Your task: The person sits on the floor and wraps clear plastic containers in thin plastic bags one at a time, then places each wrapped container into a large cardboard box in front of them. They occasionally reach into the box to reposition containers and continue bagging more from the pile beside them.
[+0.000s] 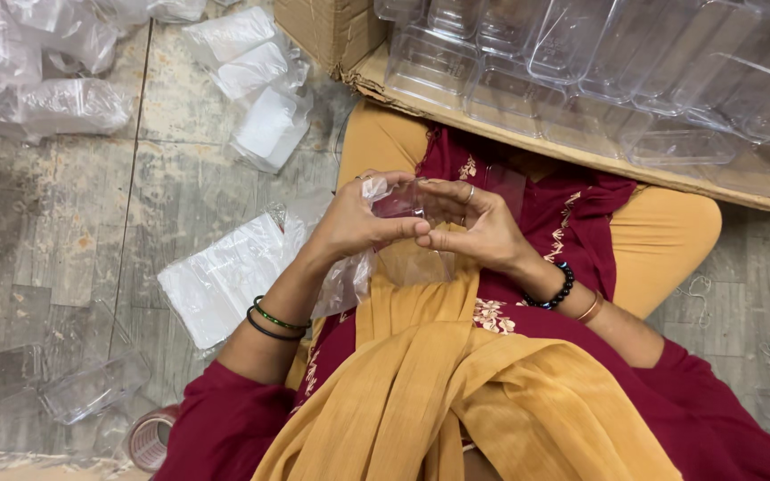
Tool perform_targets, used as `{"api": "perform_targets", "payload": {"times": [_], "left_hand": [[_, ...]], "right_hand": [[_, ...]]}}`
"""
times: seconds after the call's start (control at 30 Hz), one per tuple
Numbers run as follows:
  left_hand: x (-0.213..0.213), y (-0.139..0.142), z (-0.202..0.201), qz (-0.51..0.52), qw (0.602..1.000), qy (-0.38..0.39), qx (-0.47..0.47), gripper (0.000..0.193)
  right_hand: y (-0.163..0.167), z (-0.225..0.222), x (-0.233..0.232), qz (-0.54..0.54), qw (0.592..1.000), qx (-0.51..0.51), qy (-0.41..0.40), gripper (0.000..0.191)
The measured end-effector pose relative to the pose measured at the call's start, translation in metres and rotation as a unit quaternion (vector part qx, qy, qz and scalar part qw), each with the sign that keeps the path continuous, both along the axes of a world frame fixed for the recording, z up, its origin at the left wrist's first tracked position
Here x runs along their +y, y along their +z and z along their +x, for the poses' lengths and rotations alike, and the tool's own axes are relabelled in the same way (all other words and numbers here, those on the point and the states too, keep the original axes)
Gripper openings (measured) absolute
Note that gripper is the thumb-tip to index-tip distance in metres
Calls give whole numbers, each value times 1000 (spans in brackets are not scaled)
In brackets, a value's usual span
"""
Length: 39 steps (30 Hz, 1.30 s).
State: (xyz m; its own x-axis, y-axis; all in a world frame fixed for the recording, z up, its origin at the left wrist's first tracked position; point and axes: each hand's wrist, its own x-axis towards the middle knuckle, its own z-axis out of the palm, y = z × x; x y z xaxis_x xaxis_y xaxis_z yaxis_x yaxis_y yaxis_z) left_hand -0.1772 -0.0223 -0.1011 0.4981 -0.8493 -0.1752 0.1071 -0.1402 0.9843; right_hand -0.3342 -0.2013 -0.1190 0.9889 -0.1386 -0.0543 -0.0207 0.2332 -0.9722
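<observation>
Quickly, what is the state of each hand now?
Left hand: closed on the clear plastic bag.
Right hand: closed on the same bag.

Single view only, head-mounted, looking steeply down over own chest and lap. Close range: both hands [421,227] near frame centre, within arm's reach. Facing forward and down toward tiled floor [64,232]. Cardboard tray of clear plastic boxes [581,62] across top right, beyond knees. Stack of plastic bags [225,276] on floor at left. No second view for overlap.
</observation>
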Motion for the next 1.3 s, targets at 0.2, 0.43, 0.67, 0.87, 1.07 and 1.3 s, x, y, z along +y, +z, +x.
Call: {"api": "perform_targets", "payload": {"times": [0.2,0.43,0.67,0.87,1.07,1.3], "left_hand": [[5,1,-6,6,995,3,-96,76],[9,-10,-8,-35,996,-9,-84,75],[3,-28,19,38,983,33,-176,76],[1,-20,10,122,871,42,-474,134],[-5,-26,-13,163,856,71,-486,150],[1,-43,-7,127,866,77,-478,144]], "right_hand": [[-1,-6,-3,-24,1000,-12,-8,70],[1,-5,-5,-50,999,-11,-4,70],[-18,26,-10,-58,995,82,-11,70],[-45,84,-24,24,997,20,-67,64],[-58,88,-24,-20,994,98,-55,65],[-65,95,-26,89,985,147,-37,65]]}}
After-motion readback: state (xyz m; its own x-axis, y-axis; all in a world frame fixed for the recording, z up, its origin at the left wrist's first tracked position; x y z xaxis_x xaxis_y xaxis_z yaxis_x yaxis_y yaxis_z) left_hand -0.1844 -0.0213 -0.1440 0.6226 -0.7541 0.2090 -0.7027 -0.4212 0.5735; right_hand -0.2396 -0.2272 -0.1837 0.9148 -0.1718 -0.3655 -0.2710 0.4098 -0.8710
